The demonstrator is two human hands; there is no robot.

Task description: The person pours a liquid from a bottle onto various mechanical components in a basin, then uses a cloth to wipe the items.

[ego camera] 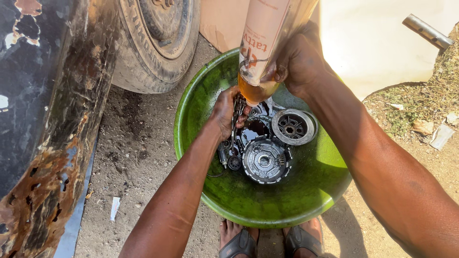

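Observation:
A green plastic basin [306, 191] on the ground holds oily metal engine parts: a round toothed clutch hub [265, 160], a smaller round drum [292, 126] and several small pieces. My right hand [301, 62] grips a clear plastic bottle [260, 43] of amber liquid, tipped neck-down over the parts. My left hand [224, 112] reaches into the basin and holds a dark chain-like metal piece [235, 119] just under the bottle's mouth. A dark pool of liquid lies between the parts.
A worn vehicle tyre [155, 43] stands at the top left beside a rusted, flaking metal body panel [52, 119]. My sandalled feet [270, 241] touch the basin's near rim. A metal pipe [427, 31] lies at the top right on pale sheeting; dirt and dry grass surround.

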